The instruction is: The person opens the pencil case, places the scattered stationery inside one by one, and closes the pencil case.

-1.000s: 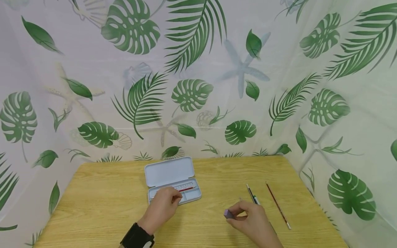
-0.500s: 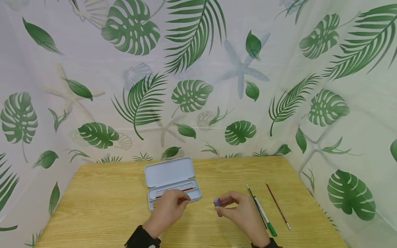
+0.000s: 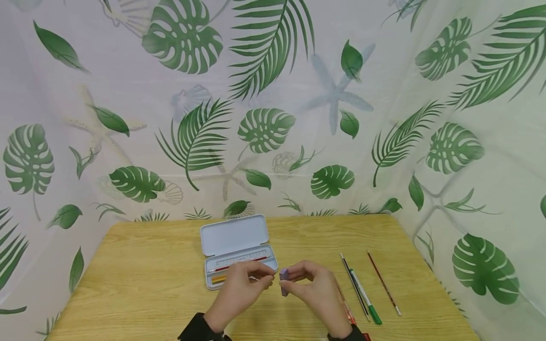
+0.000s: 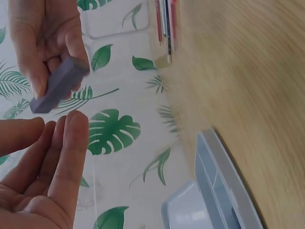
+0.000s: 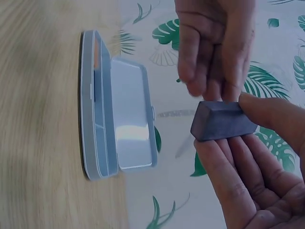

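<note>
Bright even head view, dimmer wrist views, glare on lid (image 5: 134, 112)

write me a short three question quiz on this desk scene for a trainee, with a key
1. Which hand holds the purple block?
2. True or false: the pale blue pencil case stands open.
3. On the table, the near end of the white-barrelled pen is: (a) red, (b) green, (c) blue.

Key: 1. The right hand. 2. True. 3. b.
</note>
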`<state>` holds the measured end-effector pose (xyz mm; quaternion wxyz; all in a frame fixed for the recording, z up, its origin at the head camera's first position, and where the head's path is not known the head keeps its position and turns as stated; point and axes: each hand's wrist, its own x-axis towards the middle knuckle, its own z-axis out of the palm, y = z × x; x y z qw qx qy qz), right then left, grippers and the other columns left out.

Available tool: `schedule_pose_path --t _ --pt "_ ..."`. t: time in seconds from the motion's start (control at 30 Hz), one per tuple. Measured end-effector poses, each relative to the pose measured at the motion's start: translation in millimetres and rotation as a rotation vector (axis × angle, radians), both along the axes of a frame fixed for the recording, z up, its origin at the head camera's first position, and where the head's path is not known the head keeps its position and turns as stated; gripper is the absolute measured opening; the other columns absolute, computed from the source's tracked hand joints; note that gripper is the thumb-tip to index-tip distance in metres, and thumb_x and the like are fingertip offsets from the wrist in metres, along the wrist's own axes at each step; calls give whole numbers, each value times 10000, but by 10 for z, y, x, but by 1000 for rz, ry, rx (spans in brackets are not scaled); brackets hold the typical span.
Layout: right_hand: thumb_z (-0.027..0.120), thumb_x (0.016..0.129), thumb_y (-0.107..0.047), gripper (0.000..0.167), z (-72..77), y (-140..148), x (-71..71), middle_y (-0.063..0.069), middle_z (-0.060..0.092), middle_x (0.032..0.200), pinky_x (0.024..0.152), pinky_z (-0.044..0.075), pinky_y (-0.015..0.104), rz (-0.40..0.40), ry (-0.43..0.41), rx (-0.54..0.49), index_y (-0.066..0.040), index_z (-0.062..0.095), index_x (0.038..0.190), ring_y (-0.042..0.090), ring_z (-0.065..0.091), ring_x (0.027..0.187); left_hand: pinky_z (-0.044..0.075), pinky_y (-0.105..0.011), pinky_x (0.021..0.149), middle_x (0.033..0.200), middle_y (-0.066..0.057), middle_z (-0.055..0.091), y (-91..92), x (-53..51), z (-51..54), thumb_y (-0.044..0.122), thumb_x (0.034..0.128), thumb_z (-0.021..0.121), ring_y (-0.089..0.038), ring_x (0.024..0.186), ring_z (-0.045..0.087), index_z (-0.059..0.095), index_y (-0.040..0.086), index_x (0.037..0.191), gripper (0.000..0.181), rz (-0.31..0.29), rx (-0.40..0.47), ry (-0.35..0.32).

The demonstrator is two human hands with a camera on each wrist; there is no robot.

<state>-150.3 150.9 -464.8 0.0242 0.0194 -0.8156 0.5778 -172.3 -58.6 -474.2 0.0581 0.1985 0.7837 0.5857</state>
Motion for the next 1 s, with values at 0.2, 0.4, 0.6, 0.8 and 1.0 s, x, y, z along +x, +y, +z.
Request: schedule_pose_path --t 0.2,0.4,0.6,0.8,1.0 --pt "901 790 -87 214 -25 -75 -2 61 746 891 712 566 274 9 3 -66 -63 770 958 170 695 812 604 -306 779 1005 -54 742 41 28 43 118 982 716 -189 894 711 784 91 1069 113 -3 73 -45" --pt "909 781 -90 224 -42 -107 -2 66 753 888 667 574 267 -5 11 -85 -61 773 957 181 693 813 588 -297 769 1004 -6 748 47 29 40 203 964 753 -154 889 705 795 139 1040 108 7 61 -57" --pt "903 793 -111 214 -76 -134 4 55 753 892 688 600 275 7 9 -74 -77 767 955 178 697 832 583 -304 701 931 -7 748 64 23 48 237 939 784 -173 809 719 792 118 1011 140 37 59 -79" --pt "893 805 -113 200 -103 -174 18 46 748 884 698 606 273 -8 20 -66 -88 760 953 180 699 832 564 -319 699 922 -11 748 65 37 65 224 914 809 -170 834 698 787 107 1008 151 50 55 -90" --pt "885 810 -107 196 -118 -170 35 52 754 899 722 605 264 -5 34 -87 -86 770 967 164 709 836 561 -296 764 936 11 745 57 23 46 203 947 764 -148 867 691 793 128 1027 113 100 28 -15"
